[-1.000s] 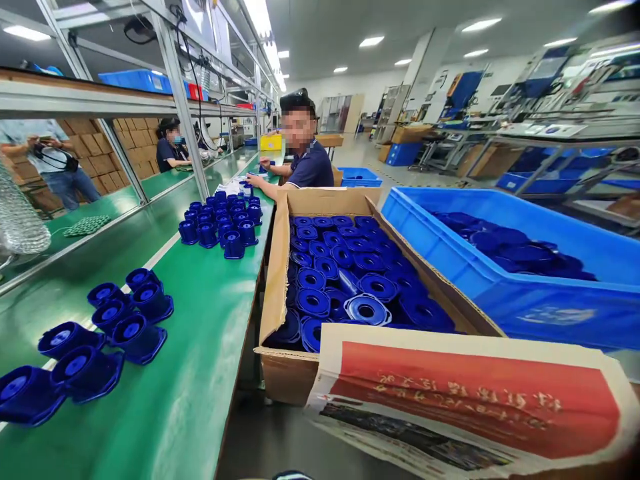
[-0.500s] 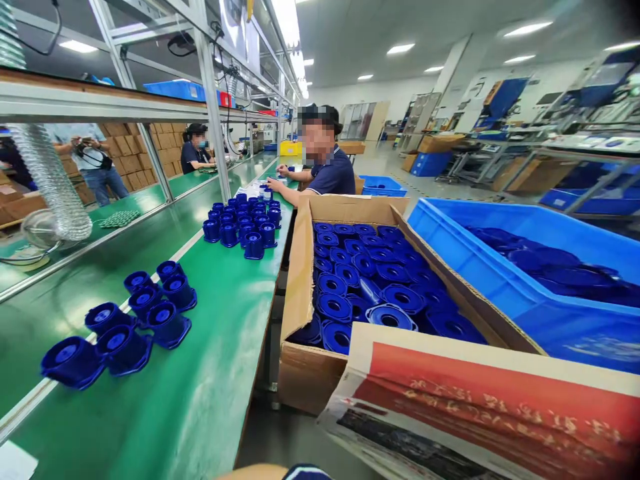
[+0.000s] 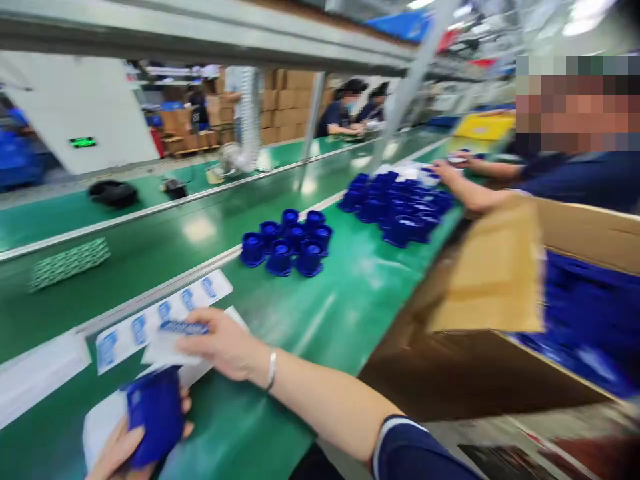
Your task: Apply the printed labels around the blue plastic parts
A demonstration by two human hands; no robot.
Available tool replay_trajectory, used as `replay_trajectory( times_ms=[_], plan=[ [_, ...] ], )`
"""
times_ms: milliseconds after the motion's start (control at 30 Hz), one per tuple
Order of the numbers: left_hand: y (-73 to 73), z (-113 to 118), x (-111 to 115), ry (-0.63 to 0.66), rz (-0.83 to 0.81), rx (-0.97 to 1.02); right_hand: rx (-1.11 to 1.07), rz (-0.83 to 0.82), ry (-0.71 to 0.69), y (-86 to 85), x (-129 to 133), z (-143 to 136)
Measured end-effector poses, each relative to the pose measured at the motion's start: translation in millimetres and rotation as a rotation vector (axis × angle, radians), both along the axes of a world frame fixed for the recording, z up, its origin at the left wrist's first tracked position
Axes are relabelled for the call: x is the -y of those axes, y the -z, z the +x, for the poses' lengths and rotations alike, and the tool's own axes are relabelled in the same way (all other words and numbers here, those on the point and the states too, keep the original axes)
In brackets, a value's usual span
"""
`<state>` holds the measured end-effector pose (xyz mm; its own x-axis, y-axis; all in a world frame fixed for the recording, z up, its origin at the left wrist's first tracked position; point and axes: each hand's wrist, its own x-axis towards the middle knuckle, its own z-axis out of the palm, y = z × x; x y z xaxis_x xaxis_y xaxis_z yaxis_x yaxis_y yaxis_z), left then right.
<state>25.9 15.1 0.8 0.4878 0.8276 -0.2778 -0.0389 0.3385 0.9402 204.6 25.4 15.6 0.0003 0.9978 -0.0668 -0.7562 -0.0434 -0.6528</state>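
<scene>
Cup-shaped part (image 3: 154, 417): deep blue (edges blurred), left hand's (image 3: 117, 448) fingers curled round it. Right hand's (image 3: 225, 343) fingers pinch blue-printed label (image 3: 183, 327). Both hands newly in view.

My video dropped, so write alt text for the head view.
The left hand holds a blue part and the right hand a blue strip, over a green table. More blue parts stand beyond; an open carton sits at right.
</scene>
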Motion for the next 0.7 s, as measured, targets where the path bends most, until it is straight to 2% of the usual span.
replay_trajectory(
  times_ms=[67,100,167,300,433,700],
  plan=[
    [8.4,-18.1,3.4,-0.067,-0.147,0.096,0.059,-0.009,0.083,1.8,12.4,2.2],
    [11.6,-23.0,3.8,-0.066,-0.219,0.167,0.056,-0.018,0.064,3.4,17.0,3.3],
    [15.5,-26.4,2.6,-0.111,-0.249,0.249,0.093,-0.028,-0.006,8.2,24.2,2.4],
    [13.7,-23.5,2.6,-0.179,-0.222,0.300,0.208,-0.056,-0.107,19.2,38.7,-7.5],
    [7.4,-24.5,8.2,-0.182,-0.194,0.263,0.243,-0.096,-0.178,22.3,47.4,-10.9],
    [5.4,-24.2,10.0,-0.137,-0.111,0.175,0.209,0.071,-0.299,15.6,48.1,-4.8]
  ],
)
